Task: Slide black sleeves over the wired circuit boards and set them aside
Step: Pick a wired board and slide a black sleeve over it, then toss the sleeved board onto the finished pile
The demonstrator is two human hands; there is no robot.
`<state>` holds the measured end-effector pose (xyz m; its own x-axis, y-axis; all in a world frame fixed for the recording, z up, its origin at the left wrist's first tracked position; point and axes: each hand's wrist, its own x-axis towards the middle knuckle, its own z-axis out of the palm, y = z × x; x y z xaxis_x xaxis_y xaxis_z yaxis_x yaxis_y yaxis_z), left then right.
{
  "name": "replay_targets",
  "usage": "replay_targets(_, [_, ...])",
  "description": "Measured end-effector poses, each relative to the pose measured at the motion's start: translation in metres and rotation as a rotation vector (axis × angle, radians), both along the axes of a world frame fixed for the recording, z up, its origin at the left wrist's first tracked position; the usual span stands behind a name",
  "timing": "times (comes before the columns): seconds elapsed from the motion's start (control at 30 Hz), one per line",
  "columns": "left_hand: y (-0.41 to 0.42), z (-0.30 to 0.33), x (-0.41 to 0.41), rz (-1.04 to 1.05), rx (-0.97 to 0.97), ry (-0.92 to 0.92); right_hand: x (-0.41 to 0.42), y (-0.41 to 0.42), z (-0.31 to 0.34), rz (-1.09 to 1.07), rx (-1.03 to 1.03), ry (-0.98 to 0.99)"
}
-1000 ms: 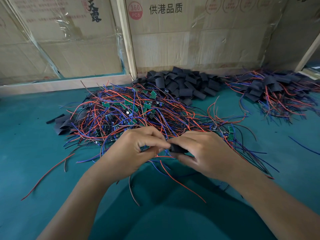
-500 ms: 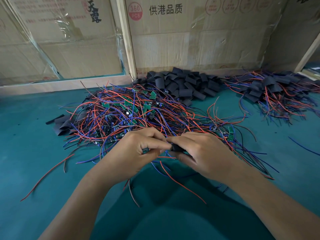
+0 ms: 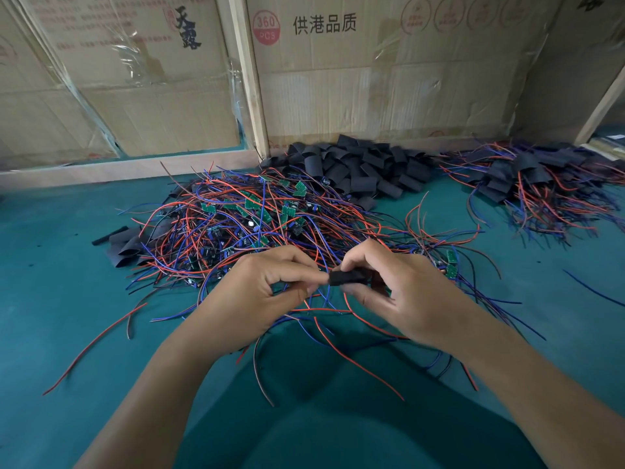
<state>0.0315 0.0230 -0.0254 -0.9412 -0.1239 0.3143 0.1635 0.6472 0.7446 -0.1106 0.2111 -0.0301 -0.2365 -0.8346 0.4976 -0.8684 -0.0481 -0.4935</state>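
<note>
Hands meeting above a teal surface [image 3: 50, 299], right hand [image 3: 402, 292] pinching a black sleeve [image 3: 348, 277], left hand [image 3: 263, 292] gripping its wires [image 3: 324, 330], tangled wired boards [image 3: 257, 218] behind.

Board probably inside black sleeve [image 3: 348, 278], hidden, forearms cut off

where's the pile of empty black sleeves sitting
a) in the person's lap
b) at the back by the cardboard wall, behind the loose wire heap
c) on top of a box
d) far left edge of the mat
b: the empty black sleeves are heaped against the cardboard wall, just behind the loose wire heap.
</note>
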Motion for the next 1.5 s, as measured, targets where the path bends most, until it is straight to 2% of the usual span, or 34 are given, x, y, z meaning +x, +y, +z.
replay_targets(0.13, [0.000,-0.004,-0.003,0.028,0.044,0.065,-0.002,0.001,0.001,-0.070,-0.005,0.053])
replay_targets(0.27, [-0.013,-0.012,-0.008,0.397,-0.100,0.276,-0.021,0.007,0.007,-0.272,-0.117,0.108])
replay_targets(0.33, [-0.019,-0.020,-0.009,0.530,-0.241,0.304,-0.042,0.010,0.013,-0.394,-0.179,0.123])
replay_targets(0.43, [-0.017,-0.035,-0.014,0.500,-0.404,0.272,-0.085,0.008,0.027,-0.531,-0.246,0.132])
replay_targets(0.6, [-0.023,-0.045,-0.019,0.446,-0.432,0.235,-0.169,0.005,0.059,-0.711,-0.310,0.233])
replay_targets(0.77, [-0.027,-0.051,-0.023,0.483,-0.403,0.193,-0.250,0.023,0.069,-0.887,-0.121,0.515])
replay_targets(0.9, [-0.028,-0.054,-0.026,0.496,-0.424,0.160,-0.288,0.042,0.045,-1.105,0.137,0.455])
replay_targets(0.97, [-0.027,-0.054,-0.027,0.503,-0.401,0.150,-0.292,0.051,0.017,-1.144,0.375,0.409])
replay_targets(1.03, [-0.026,-0.052,-0.029,0.509,-0.385,0.144,-0.292,0.053,-0.007,-1.137,0.511,0.444])
replay_targets(1.1, [-0.026,-0.052,-0.030,0.510,-0.374,0.145,-0.291,0.051,-0.014,-1.148,0.525,0.489])
replay_targets(1.2, [-0.026,-0.052,-0.029,0.512,-0.384,0.158,-0.289,0.034,-0.004,-1.228,0.410,0.473])
replay_targets(1.27, [-0.027,-0.053,-0.029,0.514,-0.378,0.158,-0.279,0.017,0.004,-1.211,0.321,0.451])
replay_targets(1.33, [-0.029,-0.054,-0.028,0.513,-0.371,0.158,-0.263,-0.008,0.016,-1.022,0.264,0.368])
replay_targets(1.37, [-0.029,-0.054,-0.029,0.511,-0.371,0.159,-0.252,-0.022,0.022,-0.885,0.266,0.266])
replay_targets(1.43, [-0.030,-0.055,-0.029,0.510,-0.370,0.159,-0.231,-0.055,0.028,-0.635,0.393,0.045])
replay_targets(1.5, [-0.031,-0.056,-0.029,0.508,-0.370,0.156,-0.213,-0.085,0.028,-0.497,0.591,-0.011])
